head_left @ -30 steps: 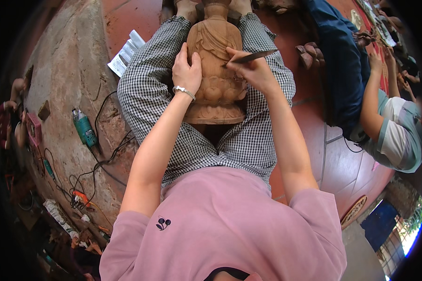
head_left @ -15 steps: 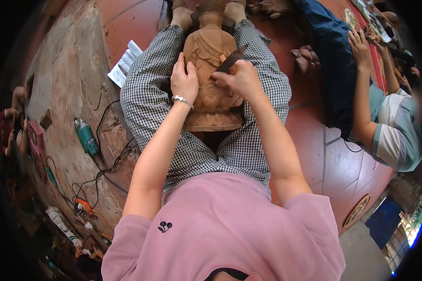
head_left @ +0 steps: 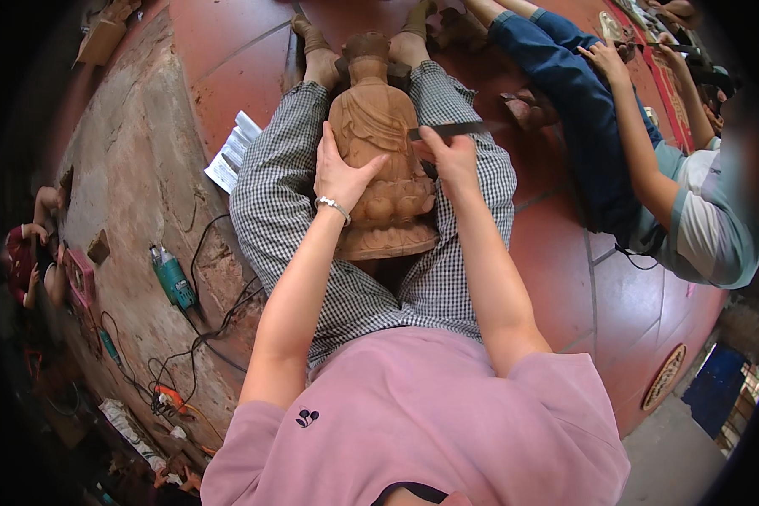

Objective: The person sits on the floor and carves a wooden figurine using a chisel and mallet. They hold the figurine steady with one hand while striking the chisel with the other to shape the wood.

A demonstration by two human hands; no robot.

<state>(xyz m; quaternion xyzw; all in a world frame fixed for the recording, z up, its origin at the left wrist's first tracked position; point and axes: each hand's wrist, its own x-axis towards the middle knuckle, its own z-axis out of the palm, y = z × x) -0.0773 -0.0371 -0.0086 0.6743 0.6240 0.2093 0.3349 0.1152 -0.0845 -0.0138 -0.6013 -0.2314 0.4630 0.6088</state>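
Note:
A carved wooden statue (head_left: 381, 135) of a robed figure on a lotus base lies between my legs, its head pointing away from me and its base towards my lap. My left hand (head_left: 341, 173) lies along the statue's left side, fingers stretched and thumb spread over its surface. Beside the statue's right edge, my right hand (head_left: 449, 160) is closed on a dark, flat, blade-like strip (head_left: 451, 130). This strip sticks out to the right, above my right thigh, and its far end is blurred. Part of it is hidden by my fingers.
A green power tool (head_left: 174, 278) with black cables lies on the rough slab at left. Printed paper (head_left: 233, 153) is beside my left leg. Reddish-brown pieces (head_left: 531, 110) lie on the tiles at right, near another person in blue trousers (head_left: 578, 126).
My right hand has moved off the statue's middle to its right edge, and the strip has swung to point right. My left thumb has spread away from the fingers.

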